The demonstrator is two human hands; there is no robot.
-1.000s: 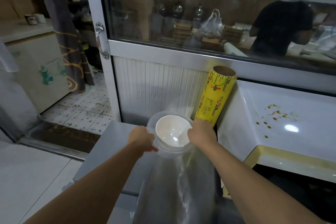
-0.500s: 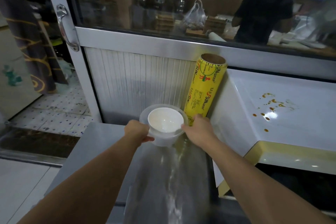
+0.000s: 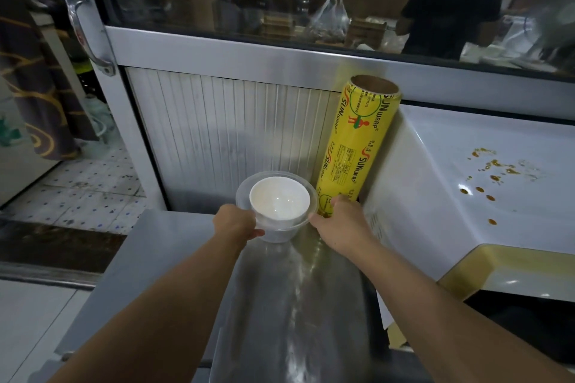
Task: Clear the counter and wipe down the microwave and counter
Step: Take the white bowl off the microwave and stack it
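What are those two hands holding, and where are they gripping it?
Both grip the clear plastic container with a white bowl nested inside: the left hand at its left rim, the right hand at its right rim.

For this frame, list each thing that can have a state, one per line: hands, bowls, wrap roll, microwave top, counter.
Left hand: grips the clear bowl's left rim.
Right hand: at the clear bowl's right rim, against the roll's base; grip unclear.
Clear plastic bowl: upright, on or just above the counter.
White bowl: nested inside it, empty.
Yellow cling-wrap roll: standing on end, leaning.
White microwave top: spattered with brown drops.
Steel counter: bare beside the bowls.
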